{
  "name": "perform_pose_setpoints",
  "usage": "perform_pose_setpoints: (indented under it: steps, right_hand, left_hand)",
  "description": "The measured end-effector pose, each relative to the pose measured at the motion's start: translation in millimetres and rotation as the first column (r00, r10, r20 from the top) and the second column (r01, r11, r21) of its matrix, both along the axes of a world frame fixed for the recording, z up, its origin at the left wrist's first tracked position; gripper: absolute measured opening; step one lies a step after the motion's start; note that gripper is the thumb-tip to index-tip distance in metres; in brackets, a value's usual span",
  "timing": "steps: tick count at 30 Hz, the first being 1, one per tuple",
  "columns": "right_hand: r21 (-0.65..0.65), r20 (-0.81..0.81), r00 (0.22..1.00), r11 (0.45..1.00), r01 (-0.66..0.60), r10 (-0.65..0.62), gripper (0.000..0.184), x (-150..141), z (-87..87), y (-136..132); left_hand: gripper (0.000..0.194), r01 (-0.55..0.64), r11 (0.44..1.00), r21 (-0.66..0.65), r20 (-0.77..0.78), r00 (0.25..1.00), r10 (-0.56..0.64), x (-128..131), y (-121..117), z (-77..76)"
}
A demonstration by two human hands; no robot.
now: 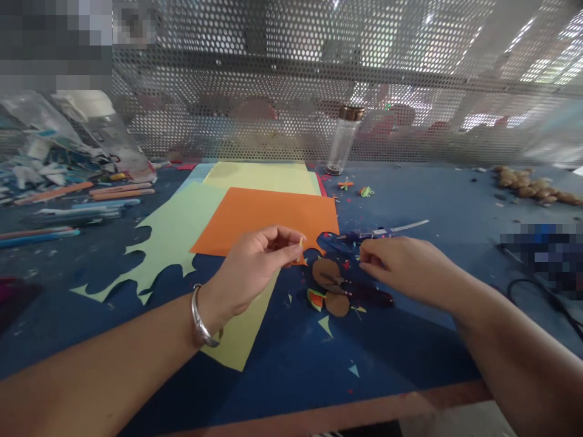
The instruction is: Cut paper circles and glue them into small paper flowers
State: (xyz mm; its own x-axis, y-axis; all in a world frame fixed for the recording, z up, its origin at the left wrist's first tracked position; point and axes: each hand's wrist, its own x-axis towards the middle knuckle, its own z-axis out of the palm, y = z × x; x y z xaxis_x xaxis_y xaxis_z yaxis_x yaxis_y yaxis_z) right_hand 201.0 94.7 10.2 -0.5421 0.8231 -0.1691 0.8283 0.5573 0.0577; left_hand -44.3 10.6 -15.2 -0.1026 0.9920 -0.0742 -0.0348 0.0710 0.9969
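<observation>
A tiny pale-yellow strip [300, 243] is pinched between thumb and fingers of the left hand [255, 262], over the near edge of a rectangular orange paper sheet [268, 213]. The right hand [403, 260] curls near a slim blue tool [371, 234]; whether it holds anything, I cannot tell. Round brown discs [324, 271] lie between the hands on the dark-blue tabletop [286, 382].
</observation>
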Motion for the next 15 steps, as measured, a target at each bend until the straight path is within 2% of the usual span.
perform_pose_setpoints:
  steps: [9,15]
  right_hand:
    - [-0.001,0.104,0.994,0.999,0.037,-0.037,0.004,0,7.9,-7]
    - [-0.023,-0.077,0.996,0.999,0.031,-0.033,0.007,5,14.3,-9]
  left_hand:
    - [0.013,0.032,0.999,-0.038,0.101,0.994,-0.028,2,-3,3.8]
    - [0.014,-0.047,0.995,-0.083,0.181,0.982,0.062,-2,2,4.4]
